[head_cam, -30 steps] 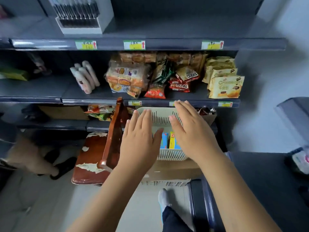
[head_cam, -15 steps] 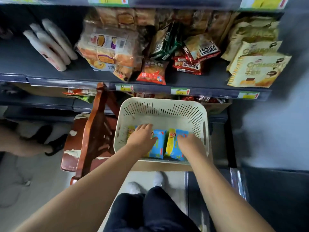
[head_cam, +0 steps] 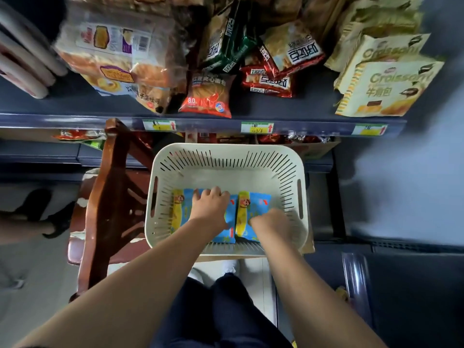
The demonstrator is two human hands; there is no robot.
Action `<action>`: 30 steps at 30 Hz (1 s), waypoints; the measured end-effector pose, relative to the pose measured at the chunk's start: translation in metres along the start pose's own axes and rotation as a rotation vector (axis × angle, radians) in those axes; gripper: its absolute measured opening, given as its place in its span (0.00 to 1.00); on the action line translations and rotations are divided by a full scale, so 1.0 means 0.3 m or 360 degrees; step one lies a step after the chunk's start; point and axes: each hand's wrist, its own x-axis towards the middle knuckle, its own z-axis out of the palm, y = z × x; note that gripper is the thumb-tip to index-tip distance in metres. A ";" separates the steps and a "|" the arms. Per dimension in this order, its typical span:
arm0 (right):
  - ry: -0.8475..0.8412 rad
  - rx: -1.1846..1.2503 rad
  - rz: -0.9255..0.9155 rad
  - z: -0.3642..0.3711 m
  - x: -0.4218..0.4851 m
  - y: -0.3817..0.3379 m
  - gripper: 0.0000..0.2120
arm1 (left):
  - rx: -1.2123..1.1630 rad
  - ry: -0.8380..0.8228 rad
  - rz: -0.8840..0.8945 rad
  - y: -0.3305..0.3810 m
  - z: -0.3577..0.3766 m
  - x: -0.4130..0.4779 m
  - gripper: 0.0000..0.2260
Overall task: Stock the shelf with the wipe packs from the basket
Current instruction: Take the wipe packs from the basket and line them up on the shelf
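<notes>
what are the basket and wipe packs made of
The basket looks like moulded plastic, matte cream, judging by slotted walls and cut-out handles. The wipe packs are probably soft plastic film, slightly glossy, going by the blue-and-yellow printed wrap and pillowy shape.

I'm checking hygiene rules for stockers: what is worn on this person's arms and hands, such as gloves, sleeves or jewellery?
Nothing that shows. The left hand and right hand are ungloved, no ring visible; both forearms are bare to the frame's edge, without sleeve, watch or bracelet.
</notes>
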 end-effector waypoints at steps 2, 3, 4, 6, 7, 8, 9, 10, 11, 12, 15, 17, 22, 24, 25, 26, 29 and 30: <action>0.0001 0.0080 0.0003 0.014 0.004 0.014 0.09 | 0.0015 0.0041 -0.0009 0.000 0.004 -0.005 0.33; -0.0021 0.0133 -0.0004 0.018 0.005 0.021 0.08 | 0.0005 0.0049 -0.0022 -0.001 0.006 -0.009 0.32; -0.0041 0.0185 -0.0022 0.016 -0.004 0.022 0.08 | -0.0016 0.0068 -0.0038 -0.003 0.002 -0.014 0.32; -0.0067 0.0262 -0.0086 0.003 -0.023 0.025 0.06 | -0.0090 0.0113 -0.0064 -0.013 -0.016 -0.024 0.27; -0.0066 0.0297 -0.0123 -0.003 -0.028 0.032 0.04 | -0.0174 0.0121 -0.0069 -0.022 -0.032 -0.030 0.24; -0.0053 0.0323 -0.0144 -0.020 -0.043 0.034 0.04 | -0.0307 0.0126 -0.0068 -0.033 -0.053 -0.036 0.21; -0.0025 0.0362 -0.0168 -0.037 -0.057 0.035 0.05 | -0.0468 0.0121 -0.0072 -0.045 -0.082 -0.047 0.18; 0.0002 0.0412 -0.0208 -0.062 -0.075 0.033 0.07 | -0.0616 0.0124 -0.0086 -0.056 -0.119 -0.062 0.16; 0.0027 0.0479 -0.0265 -0.084 -0.086 0.034 0.08 | -0.0750 0.0144 -0.0116 -0.069 -0.156 -0.078 0.15; 0.0056 0.0535 -0.0326 -0.113 -0.100 0.032 0.09 | -0.0875 0.0189 -0.0143 -0.082 -0.193 -0.093 0.15; 0.0095 0.0644 -0.0503 -0.211 -0.150 0.022 0.11 | -0.1244 0.0340 -0.0254 -0.113 -0.302 -0.149 0.14; 0.0163 0.0722 -0.0579 -0.273 -0.185 0.018 0.12 | -0.1573 0.0390 -0.0325 -0.119 -0.373 -0.196 0.14; 0.0294 0.0919 -0.0770 -0.405 -0.321 0.005 0.17 | -0.2099 0.0428 -0.0187 -0.146 -0.492 -0.340 0.13; 0.0346 0.1015 -0.0859 -0.455 -0.398 0.006 0.14 | -0.2164 0.0418 -0.0089 -0.154 -0.525 -0.406 0.16; 0.0376 0.1036 -0.0912 -0.475 -0.441 0.008 0.13 | -0.2181 0.0408 -0.0029 -0.155 -0.539 -0.437 0.17; 0.0413 0.1043 -0.0961 -0.493 -0.485 0.013 0.13 | -0.2193 0.0401 0.0030 -0.152 -0.554 -0.472 0.18; 0.0526 0.1105 -0.1055 -0.532 -0.627 0.042 0.14 | -0.2212 0.0359 0.0210 -0.139 -0.591 -0.580 0.16; 0.0553 0.1147 -0.1074 -0.540 -0.676 0.059 0.13 | -0.2210 0.0352 0.0276 -0.138 -0.598 -0.618 0.14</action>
